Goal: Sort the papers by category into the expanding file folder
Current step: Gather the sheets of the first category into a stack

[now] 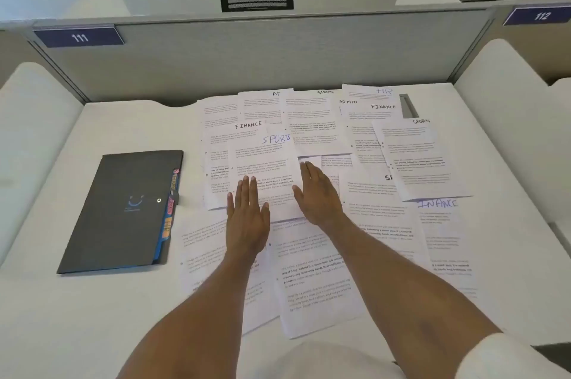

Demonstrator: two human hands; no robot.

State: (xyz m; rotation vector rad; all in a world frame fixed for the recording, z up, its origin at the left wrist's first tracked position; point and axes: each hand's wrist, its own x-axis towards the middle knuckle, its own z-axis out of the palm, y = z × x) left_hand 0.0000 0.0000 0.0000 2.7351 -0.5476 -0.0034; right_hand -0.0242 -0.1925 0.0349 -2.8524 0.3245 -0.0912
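The desk carries everything in view. To the right of the expanding file folder, and apart from it, the papers lie in an overlapping spread, each headed by hand: FINANCE, SPORTS, ADMIN, HR. The folder itself lies flat with its flap down and its snap facing up. I judge it closed, and what its pockets contain cannot be told from here. No loose sheet shows at its mouth. A little right of the folder, on top of the spread, lies the SPORTS sheet, headed in blue ink and overlapping a FINANCE sheet. My left hand rests flat on the lower part of this sheet, on the side toward the folder, fingers straight and together, gripping nothing. My right hand rests flat along the sheet's edge farthest from the folder, fingers likewise straight, nothing pinched. Smallest are the coloured tabs that jut from the folder's right edge. One reads HR and the rest are too blurred to read. As I judge it, the step in hand is singling out a sheet. The next move calls for lifting the SPORTS sheet clear without dragging its neighbours, then unsnapping the folder and finding the matching tab.
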